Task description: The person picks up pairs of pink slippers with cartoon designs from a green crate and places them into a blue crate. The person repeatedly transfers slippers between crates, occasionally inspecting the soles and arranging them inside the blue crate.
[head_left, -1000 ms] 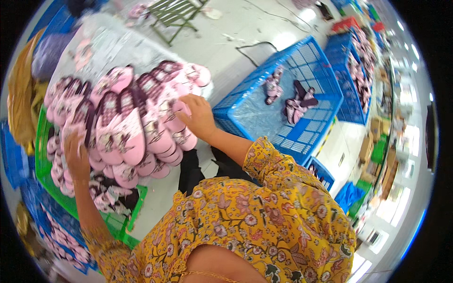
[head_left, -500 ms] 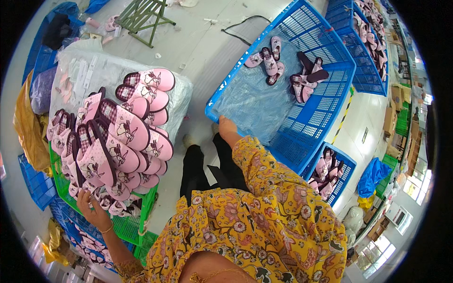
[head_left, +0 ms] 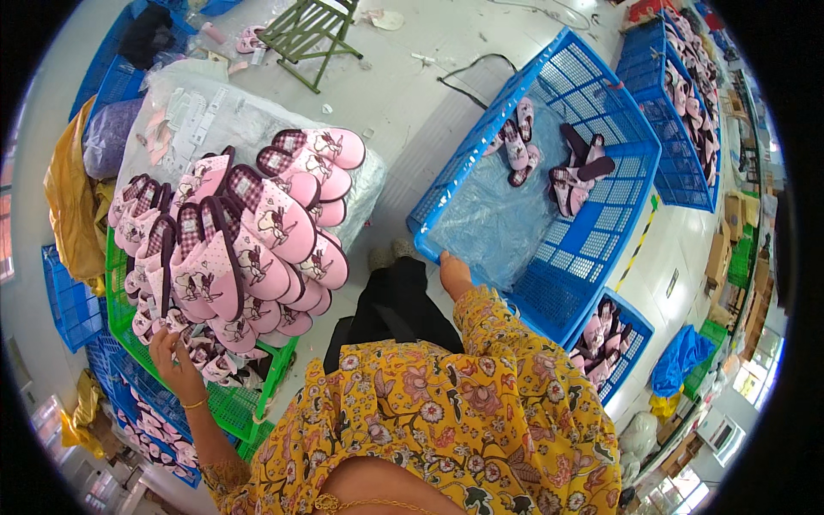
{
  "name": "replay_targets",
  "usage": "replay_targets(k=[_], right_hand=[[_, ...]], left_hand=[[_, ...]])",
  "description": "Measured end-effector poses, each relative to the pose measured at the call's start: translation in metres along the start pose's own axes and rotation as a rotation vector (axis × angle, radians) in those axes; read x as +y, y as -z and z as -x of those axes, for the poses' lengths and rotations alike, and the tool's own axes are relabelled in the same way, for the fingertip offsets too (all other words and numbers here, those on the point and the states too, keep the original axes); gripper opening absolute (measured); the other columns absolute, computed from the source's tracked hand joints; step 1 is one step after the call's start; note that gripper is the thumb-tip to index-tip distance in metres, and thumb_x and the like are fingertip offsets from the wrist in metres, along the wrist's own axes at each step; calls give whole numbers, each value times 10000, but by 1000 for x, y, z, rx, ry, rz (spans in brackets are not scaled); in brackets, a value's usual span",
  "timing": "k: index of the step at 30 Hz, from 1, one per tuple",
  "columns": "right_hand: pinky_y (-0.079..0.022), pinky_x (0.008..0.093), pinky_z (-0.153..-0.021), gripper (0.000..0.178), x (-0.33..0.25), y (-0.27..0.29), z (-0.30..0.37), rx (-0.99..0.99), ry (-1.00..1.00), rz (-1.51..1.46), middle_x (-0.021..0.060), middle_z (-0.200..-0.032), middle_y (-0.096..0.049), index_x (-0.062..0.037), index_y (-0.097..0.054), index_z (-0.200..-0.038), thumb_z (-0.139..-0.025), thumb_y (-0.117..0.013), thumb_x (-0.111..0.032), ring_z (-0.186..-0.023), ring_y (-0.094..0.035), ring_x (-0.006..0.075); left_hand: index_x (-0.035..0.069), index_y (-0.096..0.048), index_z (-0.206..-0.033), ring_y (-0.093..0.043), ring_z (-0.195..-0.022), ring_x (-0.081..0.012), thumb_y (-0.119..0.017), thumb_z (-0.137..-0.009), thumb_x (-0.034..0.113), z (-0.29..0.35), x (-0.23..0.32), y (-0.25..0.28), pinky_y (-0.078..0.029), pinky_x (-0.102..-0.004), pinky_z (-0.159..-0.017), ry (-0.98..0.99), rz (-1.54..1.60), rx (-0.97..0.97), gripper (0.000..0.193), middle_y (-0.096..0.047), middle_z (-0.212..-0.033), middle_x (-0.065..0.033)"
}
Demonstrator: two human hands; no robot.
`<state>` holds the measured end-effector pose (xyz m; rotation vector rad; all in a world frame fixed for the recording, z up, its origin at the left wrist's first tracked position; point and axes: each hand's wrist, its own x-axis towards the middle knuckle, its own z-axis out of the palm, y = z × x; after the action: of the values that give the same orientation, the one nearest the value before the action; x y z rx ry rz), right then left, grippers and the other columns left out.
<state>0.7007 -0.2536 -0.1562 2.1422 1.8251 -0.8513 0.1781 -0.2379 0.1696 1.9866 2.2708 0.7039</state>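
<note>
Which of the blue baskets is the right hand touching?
The large blue basket lined with clear plastic, touched at its near corner by the right hand. Only a few slippers lie inside, unlike the fuller blue baskets beside it.

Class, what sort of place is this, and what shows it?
Probably a slipper workshop or packing area: stacked pink fabric slippers with dark trim and a large blue plastic crate holding more.

Pale floor — green slatted stool — bright windows far right
</note>
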Motion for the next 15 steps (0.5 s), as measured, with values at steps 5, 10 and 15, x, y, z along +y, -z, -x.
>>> replay_targets(k=[5, 10, 15], right_hand=[[-513, 468, -763, 159, 0, -4, -3, -146, -103, -15, 210, -952, -637, -35, -521, -1016, -915, -429, -118, -907, -628, 385], [-476, 489, -841, 300, 69, -9, -47, -450, 85, 56, 210, -1013, -629, -42, -577, -1100, -877, -540, -239, -1008, -588, 396], [-517, 431, -734, 384, 102, 110, -102, -388, 197, 113, 175, -976, -641, 5, -643, -956, -765, -675, -327, -872, -639, 312]], left_hand=[[23, -626, -975, -552, -1041, -249, -567, -872, -3, 12, -25, 29, -484, -319, -761, 54, -135, 41, 121, -556, -1172, -129], [50, -620, -988, -560, -1018, -224, -565, -893, 31, 17, -61, 44, -470, -321, -706, 224, -177, 101, 112, -557, -1172, -106], [36, -626, -1012, -555, -1015, -223, -574, -899, 54, -39, -45, 33, -470, -327, -737, 207, -171, 256, 126, -561, -1183, -109]])
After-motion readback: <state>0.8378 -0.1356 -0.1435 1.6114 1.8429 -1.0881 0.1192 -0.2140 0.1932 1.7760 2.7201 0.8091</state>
